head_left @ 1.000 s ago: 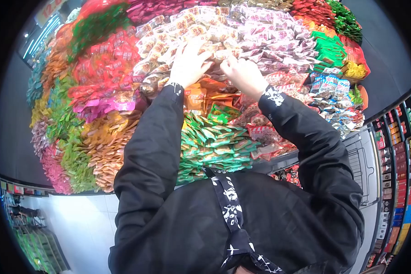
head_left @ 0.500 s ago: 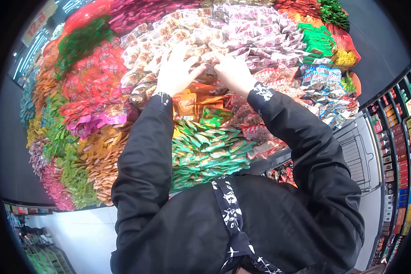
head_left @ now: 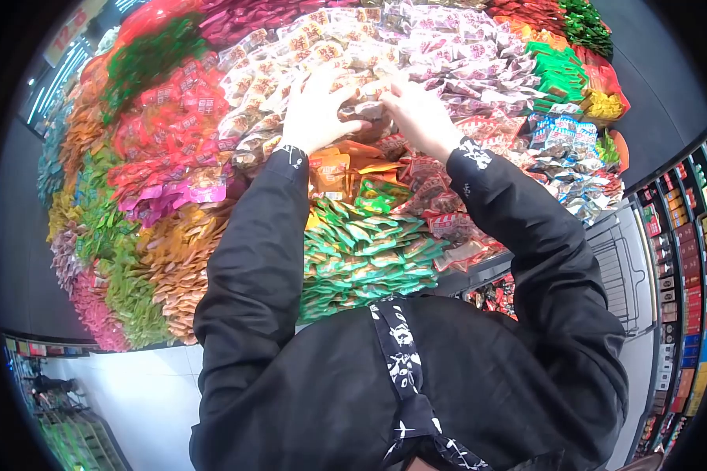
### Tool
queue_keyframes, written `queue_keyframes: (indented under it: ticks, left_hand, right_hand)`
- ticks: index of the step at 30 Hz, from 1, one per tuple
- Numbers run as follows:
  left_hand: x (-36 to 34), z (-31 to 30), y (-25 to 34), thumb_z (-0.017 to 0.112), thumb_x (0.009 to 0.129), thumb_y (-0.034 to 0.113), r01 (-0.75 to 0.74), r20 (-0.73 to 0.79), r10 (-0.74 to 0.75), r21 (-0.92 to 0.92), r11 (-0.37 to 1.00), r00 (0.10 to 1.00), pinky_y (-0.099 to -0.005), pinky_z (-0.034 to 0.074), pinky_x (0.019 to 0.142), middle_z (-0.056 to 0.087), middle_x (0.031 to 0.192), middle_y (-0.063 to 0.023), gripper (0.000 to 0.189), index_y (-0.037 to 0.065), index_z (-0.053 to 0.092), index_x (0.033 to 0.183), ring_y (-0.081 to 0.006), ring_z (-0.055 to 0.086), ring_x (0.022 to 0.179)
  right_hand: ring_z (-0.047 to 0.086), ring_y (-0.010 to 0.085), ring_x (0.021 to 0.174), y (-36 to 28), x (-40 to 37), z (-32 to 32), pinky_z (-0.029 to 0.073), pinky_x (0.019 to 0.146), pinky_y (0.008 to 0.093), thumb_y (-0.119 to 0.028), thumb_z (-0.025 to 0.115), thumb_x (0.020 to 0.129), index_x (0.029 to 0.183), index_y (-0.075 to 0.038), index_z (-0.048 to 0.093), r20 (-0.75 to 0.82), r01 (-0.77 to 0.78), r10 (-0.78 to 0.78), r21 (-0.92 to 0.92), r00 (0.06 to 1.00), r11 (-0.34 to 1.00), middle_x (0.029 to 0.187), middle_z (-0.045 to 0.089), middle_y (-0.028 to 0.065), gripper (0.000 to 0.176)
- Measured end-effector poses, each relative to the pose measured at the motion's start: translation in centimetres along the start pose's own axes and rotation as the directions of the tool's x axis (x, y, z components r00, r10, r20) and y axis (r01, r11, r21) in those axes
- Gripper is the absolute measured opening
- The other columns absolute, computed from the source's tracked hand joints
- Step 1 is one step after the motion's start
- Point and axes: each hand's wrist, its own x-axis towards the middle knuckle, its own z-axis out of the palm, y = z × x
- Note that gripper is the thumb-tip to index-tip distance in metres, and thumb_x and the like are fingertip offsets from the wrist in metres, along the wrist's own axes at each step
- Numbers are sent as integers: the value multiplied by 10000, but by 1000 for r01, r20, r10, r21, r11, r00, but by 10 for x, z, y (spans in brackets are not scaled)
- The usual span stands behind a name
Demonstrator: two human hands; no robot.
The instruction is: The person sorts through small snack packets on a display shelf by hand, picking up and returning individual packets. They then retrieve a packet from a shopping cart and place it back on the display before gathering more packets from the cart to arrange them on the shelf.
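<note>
My left hand (head_left: 316, 112) rests on a bank of small clear snack packets (head_left: 275, 90) with white and brown print. Its thumb is stretched out to the right, apart from the fingers. Close by on the right, my right hand (head_left: 423, 119) bends inward with its fingers drawn together at the same packets. Whatever lies between those fingertips is too small and bright to make out. Just below the hands are orange packets (head_left: 330, 174), and red-and-white striped packets (head_left: 432, 188) lie under my right wrist.
Green packets (head_left: 369, 255) stand in rows nearest my body. Red packets (head_left: 173, 110) are heaped at left, blue-and-white ones (head_left: 562, 137) at right. A wire shopping cart (head_left: 617, 263) stands at lower right, beside stocked shelves (head_left: 687, 275).
The view has shifted slightly, so the display sits a little further right. Both hands have moved slightly right and up in the picture, and my left fingers look less spread.
</note>
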Motion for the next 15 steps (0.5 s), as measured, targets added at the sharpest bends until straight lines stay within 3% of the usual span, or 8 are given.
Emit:
queue_keyframes:
  ticks: [2,5,8,15]
  left_hand:
    - [1,5,-2,721,650,433,-10,0,10,6,1000,1000,-460,212,1063,440,1322,-97,493,173,631,1059,-243,338,1280]
    - [-1,3,-2,728,643,419,-34,-19,34,14,999,999,-462,215,1062,453,1305,-88,468,184,630,1036,-246,348,1273]
    - [-1,2,-1,730,649,389,-38,-31,39,17,999,999,-460,219,1061,465,1289,-79,435,195,627,1024,-247,358,1264]
    - [1,1,6,731,666,332,-70,23,67,141,988,997,-467,218,1049,458,1282,-63,416,219,617,1050,-232,339,1269]
  right_hand:
    - [562,295,845,-3,1,-6,473,697,378,-58,540,724,828,-11,559,73,9,-7,-29,997,1000,909,521,126,116]
    - [585,229,801,-3,-1,4,498,613,338,-93,571,717,789,-25,591,193,180,-140,-210,971,961,912,532,111,101]
    - [582,230,781,-10,3,7,496,619,339,-65,574,698,842,-19,570,274,170,-89,-287,958,943,886,521,94,152]
    - [585,284,765,1,1,-2,485,580,377,-73,552,713,785,-5,534,136,95,-77,-131,988,987,869,519,134,101]
